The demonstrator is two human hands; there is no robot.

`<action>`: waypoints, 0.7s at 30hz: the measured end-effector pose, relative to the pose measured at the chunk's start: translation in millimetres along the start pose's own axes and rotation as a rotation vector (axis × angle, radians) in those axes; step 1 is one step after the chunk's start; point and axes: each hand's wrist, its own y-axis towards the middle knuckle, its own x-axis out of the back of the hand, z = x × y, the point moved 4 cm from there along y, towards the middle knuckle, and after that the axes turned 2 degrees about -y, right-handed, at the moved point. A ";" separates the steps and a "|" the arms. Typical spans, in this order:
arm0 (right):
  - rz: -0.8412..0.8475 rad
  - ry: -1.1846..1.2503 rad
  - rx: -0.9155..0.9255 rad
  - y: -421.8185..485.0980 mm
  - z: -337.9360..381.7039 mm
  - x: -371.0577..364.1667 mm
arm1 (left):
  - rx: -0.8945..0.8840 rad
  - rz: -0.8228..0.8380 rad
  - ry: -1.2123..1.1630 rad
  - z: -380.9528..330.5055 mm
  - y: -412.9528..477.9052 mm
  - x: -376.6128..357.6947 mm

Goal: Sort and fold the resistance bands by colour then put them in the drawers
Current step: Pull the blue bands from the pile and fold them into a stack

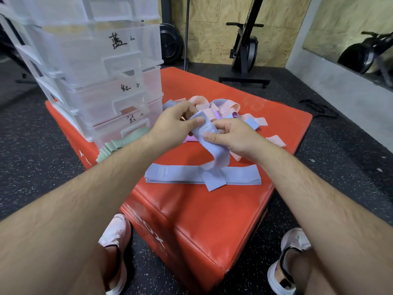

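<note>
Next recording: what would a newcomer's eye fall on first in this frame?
The bright red padded box fills the centre, and above it the left hand and right hand pinch a blue band. Below it lies a flat stack of blue bands; behind, a pink and blue tangle, and at the left a clear drawer unit with handwritten labels.

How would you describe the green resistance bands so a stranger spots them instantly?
Find the red padded box. A clear plastic drawer tower stands on its left side; the green bands lie at its foot. They alone are mint green, apart from the mixed-colour pile.
</note>
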 end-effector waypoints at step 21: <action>0.030 -0.300 -0.240 -44.8 -50.5 87.7 | 0.491 -0.279 0.003 82.3 -33.2 70.3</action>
